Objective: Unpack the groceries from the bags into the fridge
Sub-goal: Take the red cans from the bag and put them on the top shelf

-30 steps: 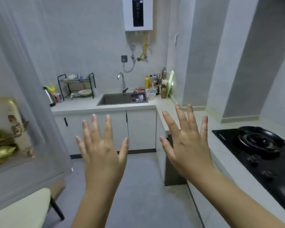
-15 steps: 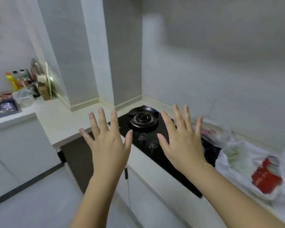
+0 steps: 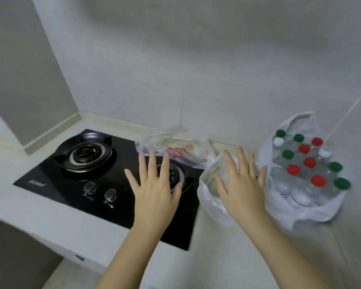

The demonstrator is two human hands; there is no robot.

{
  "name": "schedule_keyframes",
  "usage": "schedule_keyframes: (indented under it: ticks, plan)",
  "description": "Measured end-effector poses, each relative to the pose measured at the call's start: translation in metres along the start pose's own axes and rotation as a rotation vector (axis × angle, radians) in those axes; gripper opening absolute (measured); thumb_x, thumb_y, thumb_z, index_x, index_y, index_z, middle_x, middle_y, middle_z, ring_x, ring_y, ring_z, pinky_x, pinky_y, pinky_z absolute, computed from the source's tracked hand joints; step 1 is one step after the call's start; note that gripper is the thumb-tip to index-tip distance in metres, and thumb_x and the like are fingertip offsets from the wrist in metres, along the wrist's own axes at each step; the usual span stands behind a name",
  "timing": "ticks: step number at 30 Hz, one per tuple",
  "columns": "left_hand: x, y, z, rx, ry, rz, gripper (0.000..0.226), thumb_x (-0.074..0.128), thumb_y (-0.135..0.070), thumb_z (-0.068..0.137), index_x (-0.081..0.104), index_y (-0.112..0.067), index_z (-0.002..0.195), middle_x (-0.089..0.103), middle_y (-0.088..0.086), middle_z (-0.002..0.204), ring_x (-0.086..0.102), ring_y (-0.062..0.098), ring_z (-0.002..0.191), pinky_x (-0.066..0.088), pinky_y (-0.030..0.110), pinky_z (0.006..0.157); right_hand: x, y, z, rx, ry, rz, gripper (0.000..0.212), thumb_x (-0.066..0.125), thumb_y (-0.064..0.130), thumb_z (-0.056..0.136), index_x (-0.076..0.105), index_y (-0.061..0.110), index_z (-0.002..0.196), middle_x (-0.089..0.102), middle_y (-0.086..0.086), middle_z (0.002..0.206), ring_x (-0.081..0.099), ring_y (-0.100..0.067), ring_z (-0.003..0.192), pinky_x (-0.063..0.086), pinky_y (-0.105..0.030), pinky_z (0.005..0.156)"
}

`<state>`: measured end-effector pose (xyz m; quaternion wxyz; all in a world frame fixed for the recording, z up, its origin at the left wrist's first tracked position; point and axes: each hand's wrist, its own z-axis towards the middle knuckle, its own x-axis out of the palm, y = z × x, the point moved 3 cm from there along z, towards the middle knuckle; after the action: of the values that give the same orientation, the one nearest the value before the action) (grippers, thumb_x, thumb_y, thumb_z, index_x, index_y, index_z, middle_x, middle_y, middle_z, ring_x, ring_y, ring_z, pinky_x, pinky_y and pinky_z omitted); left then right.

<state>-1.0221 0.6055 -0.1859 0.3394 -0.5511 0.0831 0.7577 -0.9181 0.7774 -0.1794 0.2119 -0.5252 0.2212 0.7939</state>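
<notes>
Head | left hand (image 3: 154, 190) spread, empty | right hand (image 3: 241, 190) spread, empty | bags (image 3: 313, 213): three | burners (image 3: 86, 153): two

Both forearms reach forward from the bottom edge of the view, bare and roughly parallel, rising toward the middle. The left hand (image 3: 154, 191) is held flat, back toward the camera, fingers straight and spread, thumb angled out to the right. The right hand (image 3: 243, 185) mirrors it, fingers straight and fanned, thumb pointing left toward the other hand. Neither hand grips anything; the two hands are apart, side by side at similar height.
</notes>
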Motion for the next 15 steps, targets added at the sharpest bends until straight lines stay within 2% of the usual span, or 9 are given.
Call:
schedule_keyframes:
  ticks: [4, 8, 11, 15]
  plan:
    - [0.050, -0.045, 0.012, 0.118, 0.106, -0.009, 0.077, 0.070, -0.044, 0.080, 0.042, -0.014, 0.145, 0.034, 0.018, 0.154, 0.024, 0.041, 0.144, 0.019, 0.072, 0.106, 0.022, -0.051, -0.002, 0.115, 0.044, -0.010, 0.068, 0.063, 0.040, 0.089, 0.036, 0.022, 0.149, 0.028, -0.013, 0.159, 0.020, -0.039, 0.147, 0.018, -0.064, 0.112]
    - [0.092, -0.081, 0.029, 0.198, 0.201, -0.044, 0.078, 0.069, -0.041, 0.083, 0.034, -0.017, 0.149, 0.026, 0.014, 0.158, 0.013, 0.036, 0.148, 0.009, 0.068, 0.110, 0.044, -0.081, 0.003, 0.130, 0.092, -0.007, 0.067, 0.074, 0.036, 0.081, 0.049, 0.016, 0.140, 0.044, -0.014, 0.149, 0.036, -0.040, 0.140, 0.031, -0.061, 0.108]
    - [0.115, -0.102, 0.047, 0.254, 0.248, -0.080, 0.078, 0.068, -0.036, 0.085, 0.029, -0.019, 0.150, 0.026, 0.007, 0.158, 0.014, 0.031, 0.149, 0.008, 0.064, 0.113, 0.057, -0.095, 0.011, 0.062, 0.116, -0.002, 0.067, 0.083, 0.034, 0.069, 0.058, 0.015, 0.129, 0.060, -0.008, 0.132, 0.056, -0.032, 0.121, 0.048, -0.050, 0.093]
    - [0.146, -0.128, 0.072, 0.376, 0.355, -0.128, 0.073, 0.060, -0.034, 0.091, 0.023, -0.024, 0.152, 0.027, -0.004, 0.157, 0.015, 0.019, 0.148, 0.013, 0.049, 0.119, 0.074, -0.109, 0.018, 0.051, 0.146, -0.031, 0.065, 0.091, 0.034, 0.052, 0.068, 0.018, 0.110, 0.069, -0.001, 0.104, 0.065, -0.026, 0.093, 0.053, -0.040, 0.074]
